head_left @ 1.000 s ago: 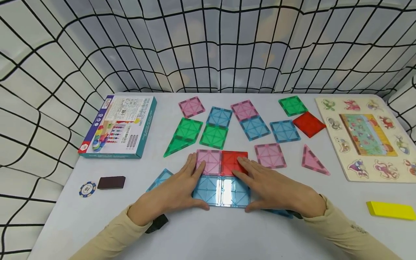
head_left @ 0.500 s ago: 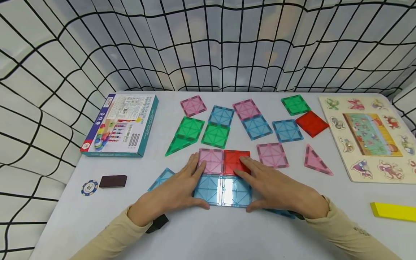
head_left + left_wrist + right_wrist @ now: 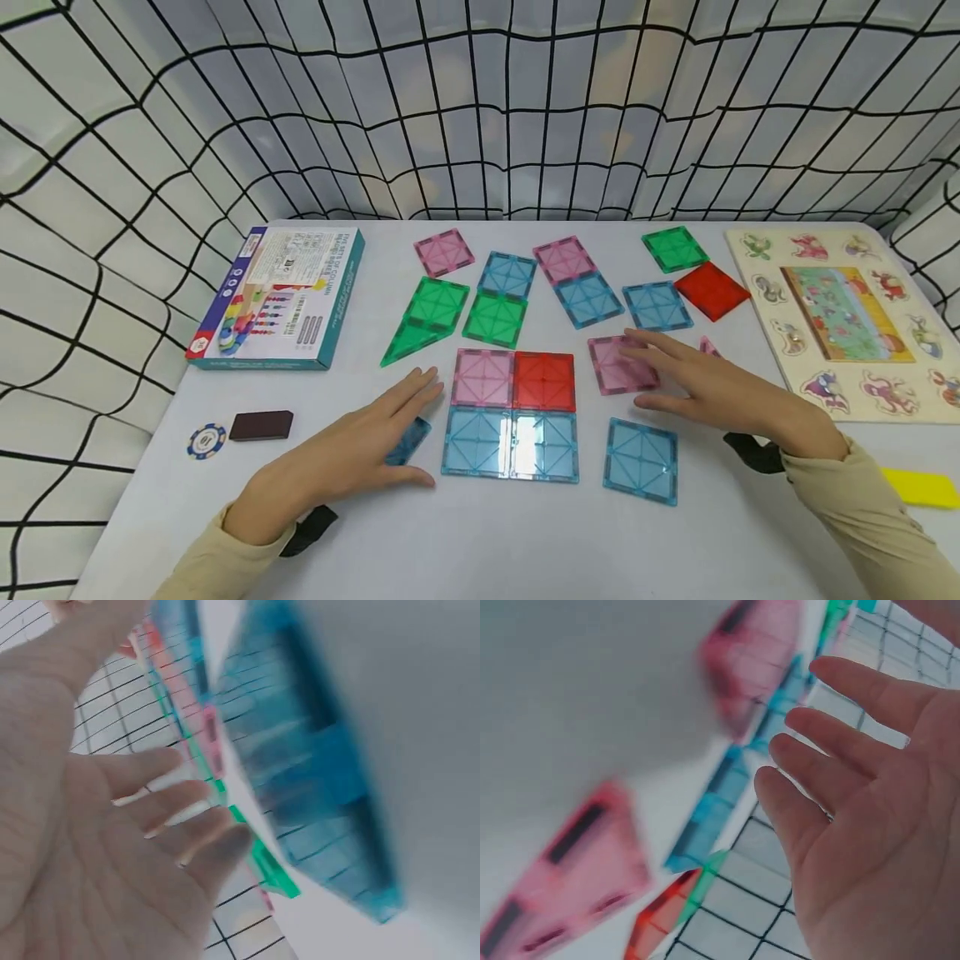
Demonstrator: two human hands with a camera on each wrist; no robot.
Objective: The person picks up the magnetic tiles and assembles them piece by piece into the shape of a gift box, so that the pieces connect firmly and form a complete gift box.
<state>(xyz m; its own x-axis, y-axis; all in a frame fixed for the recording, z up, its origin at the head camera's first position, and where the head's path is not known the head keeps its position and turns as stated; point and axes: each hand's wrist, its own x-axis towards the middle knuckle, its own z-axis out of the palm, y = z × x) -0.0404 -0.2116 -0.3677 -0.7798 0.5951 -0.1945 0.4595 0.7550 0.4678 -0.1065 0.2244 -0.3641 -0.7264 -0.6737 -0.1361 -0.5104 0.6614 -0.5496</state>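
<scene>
Both hands now off the four-tile block (image 3: 512, 414) near the desk's front edge: left hand (image 3: 352, 454) flat, empty, over a blue tile (image 3: 408, 440); right hand (image 3: 712, 385) open, empty, above the pink square (image 3: 618, 367).

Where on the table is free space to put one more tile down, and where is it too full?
The table is bare along its near edge, below the four-tile block and the lone blue tile. Another bare patch lies between the game box and the green tiles. The far middle is crowded with tiles, and the wooden puzzle fills the right side.
</scene>
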